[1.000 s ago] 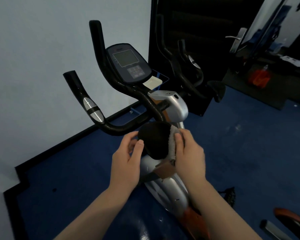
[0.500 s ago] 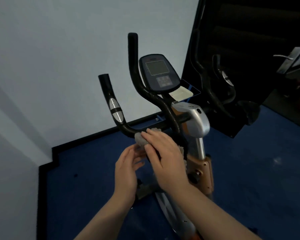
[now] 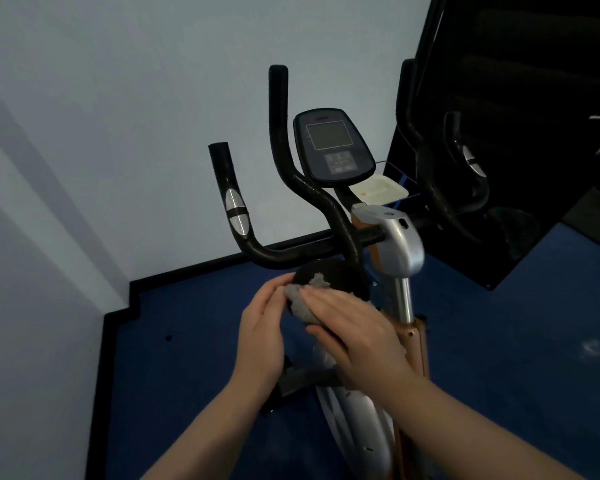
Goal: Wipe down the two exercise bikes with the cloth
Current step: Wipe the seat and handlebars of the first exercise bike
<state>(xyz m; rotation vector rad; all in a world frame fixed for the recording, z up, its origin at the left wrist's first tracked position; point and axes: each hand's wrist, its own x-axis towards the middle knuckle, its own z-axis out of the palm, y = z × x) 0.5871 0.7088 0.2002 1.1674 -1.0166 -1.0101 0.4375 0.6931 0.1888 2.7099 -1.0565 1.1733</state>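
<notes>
While your right hand (image 3: pixel 352 327) presses the grey cloth (image 3: pixel 300 299) flat-fingered onto the black saddle (image 3: pixel 336 277), your left hand (image 3: pixel 262 332) steadies its edge, fingers relaxed; next, probably wipe the handlebar (image 3: pixel 274 252) just above.

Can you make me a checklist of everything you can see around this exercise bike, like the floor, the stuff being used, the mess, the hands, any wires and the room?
Surface: blue floor with a few pale scuff marks.
Job's things: exercise bike with black handlebars and a dark screen; grey cloth lies on a round black part below the handlebars.
Clutter: a white tray behind the screen.
Grippers: right hand presses flat on the cloth; left hand touches the cloth's left edge with straight fingers.
Cables: nothing seen.
Surroundings: pale wall with black skirting; a dark mirror panel on the right reflects the handlebars.
</notes>
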